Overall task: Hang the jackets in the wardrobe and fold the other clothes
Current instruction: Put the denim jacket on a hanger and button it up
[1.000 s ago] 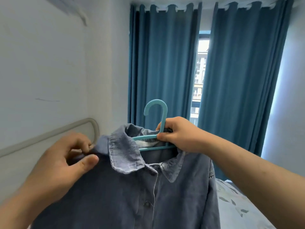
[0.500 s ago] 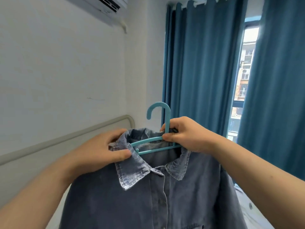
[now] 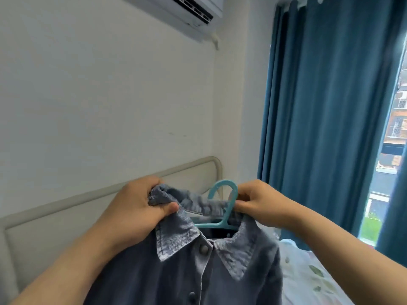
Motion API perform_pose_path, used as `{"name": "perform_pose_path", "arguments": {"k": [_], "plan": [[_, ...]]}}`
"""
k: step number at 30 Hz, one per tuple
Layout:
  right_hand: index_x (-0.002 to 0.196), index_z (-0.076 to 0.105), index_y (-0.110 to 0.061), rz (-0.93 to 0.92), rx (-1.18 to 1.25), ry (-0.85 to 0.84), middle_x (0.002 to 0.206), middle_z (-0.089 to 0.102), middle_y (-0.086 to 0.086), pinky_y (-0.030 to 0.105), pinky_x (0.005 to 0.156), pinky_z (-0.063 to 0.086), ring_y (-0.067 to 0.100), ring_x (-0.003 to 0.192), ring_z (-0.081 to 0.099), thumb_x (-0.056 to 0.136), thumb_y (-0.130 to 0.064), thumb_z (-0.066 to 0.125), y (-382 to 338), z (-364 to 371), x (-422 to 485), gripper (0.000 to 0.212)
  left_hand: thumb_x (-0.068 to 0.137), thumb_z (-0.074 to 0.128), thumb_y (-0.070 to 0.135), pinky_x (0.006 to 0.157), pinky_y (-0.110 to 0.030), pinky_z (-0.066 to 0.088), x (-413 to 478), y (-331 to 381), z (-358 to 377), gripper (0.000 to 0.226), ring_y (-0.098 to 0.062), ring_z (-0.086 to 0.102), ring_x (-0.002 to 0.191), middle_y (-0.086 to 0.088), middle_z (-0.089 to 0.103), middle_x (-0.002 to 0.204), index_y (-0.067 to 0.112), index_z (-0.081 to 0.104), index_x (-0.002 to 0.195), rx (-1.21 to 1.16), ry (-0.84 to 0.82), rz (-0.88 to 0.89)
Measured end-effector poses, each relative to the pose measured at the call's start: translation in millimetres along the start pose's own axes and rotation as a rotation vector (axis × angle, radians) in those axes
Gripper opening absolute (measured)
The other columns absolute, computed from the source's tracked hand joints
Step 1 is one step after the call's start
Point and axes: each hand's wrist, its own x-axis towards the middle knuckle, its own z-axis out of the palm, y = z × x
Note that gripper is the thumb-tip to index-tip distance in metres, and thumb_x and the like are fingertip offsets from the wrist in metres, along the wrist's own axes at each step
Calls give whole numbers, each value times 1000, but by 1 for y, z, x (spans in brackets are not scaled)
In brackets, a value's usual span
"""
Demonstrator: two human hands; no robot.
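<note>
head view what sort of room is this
Most likely a bedroom: a padded headboard, a floral bedsheet at lower right, and long blue curtains at the window.

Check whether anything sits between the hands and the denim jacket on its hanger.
Nothing visible does. The left hand grips the jacket by its collar, and the right hand pinches the hanger just below its hook. No wardrobe is in view, so the way there cannot be judged.
</note>
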Motion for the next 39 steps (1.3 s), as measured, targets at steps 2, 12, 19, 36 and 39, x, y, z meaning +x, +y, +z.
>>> {"name": "perform_pose_path", "arguments": {"k": [2,12,19,36,39], "plan": [[80,63,-5,49,146,-49,67,58,-3,25,61,42,7,61,49,96,-15,58,11,38,3,20,76,82,22,67,-30,53,-11,-28,22,12,-1,66,69,7,72,72,24,71,82,-56,-72,-116],[99,54,-24,233,206,-129,91,58,-3,23,71,43,6,72,49,95,-7,47,115,206,-33,19,77,80,7,59,-19,45,-111,-161,89,14,-6,59,62,0,69,69,16,68,76,-104,-166,-400],[111,57,-25,-91,-212,-197,123,45,-1,29,98,32,21,113,36,72,-24,54,130,272,-60,40,78,80,6,55,-8,41,-146,-192,121,30,6,58,57,17,68,64,31,65,71,-143,-237,-445],[82,52,-25,115,322,147,77,72,-12,21,66,48,2,72,66,97,-18,57,44,239,-4,18,76,81,25,69,-15,47,-131,-175,58,36,5,63,77,24,68,82,54,62,88,-9,-422,-324],[82,51,-26,-16,352,114,73,71,-6,22,65,51,8,68,66,98,-13,54,4,224,7,21,67,62,59,72,-23,49,-120,-163,37,37,4,60,82,26,65,87,46,56,101,155,-426,-287]]}}
